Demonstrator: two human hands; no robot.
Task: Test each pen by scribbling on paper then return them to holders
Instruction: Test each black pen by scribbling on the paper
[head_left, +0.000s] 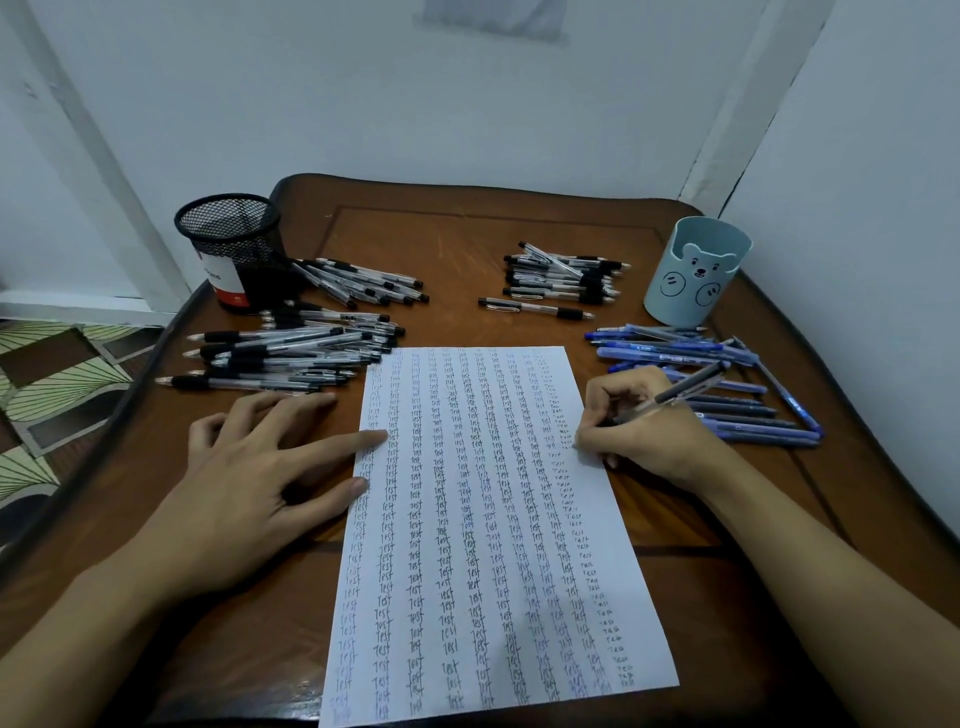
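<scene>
Paper (483, 519) on table (457, 244); walls (363, 93) perhaps white.

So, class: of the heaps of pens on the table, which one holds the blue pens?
The heap at the right edge, between the bear holder and the right hand. Its barrels are blue; the others are clear with black grips.

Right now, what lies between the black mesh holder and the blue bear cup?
A heap of black pens by the holder, bare table, then another heap near the cup; head view.
</scene>
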